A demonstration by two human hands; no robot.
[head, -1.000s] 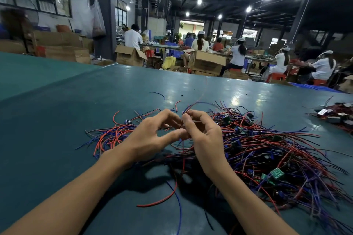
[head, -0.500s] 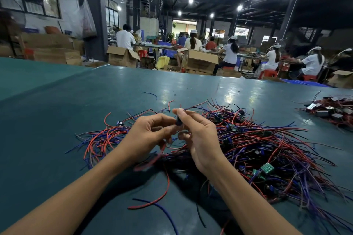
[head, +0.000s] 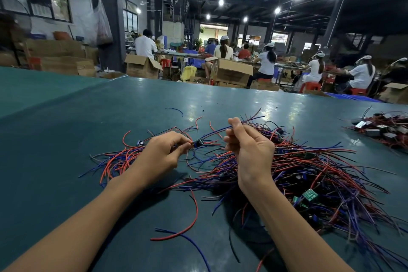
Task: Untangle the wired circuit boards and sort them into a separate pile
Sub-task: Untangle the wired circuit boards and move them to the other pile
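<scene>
A big tangle of red, blue and black wired circuit boards [head: 309,174] lies on the green table [head: 66,139], right of centre. A smaller spread of red and blue wires [head: 117,159] lies to its left. My left hand [head: 161,154] pinches a small dark circuit board [head: 198,142] above the table. My right hand [head: 247,146] is raised beside it and grips that board's blue and red wires [head: 249,120], which stretch between both hands. A green board [head: 310,194] shows in the big tangle.
A second heap of boards with silver parts [head: 382,130] sits at the table's right edge. Loose red and blue wires [head: 189,225] lie near me between my forearms. Beyond the far table edge, people sit at benches among cardboard boxes [head: 231,73].
My hands, joined over the pile before, have drawn apart. The right hand rose and pulled the wires out to the right while the left hand kept the small board.
</scene>
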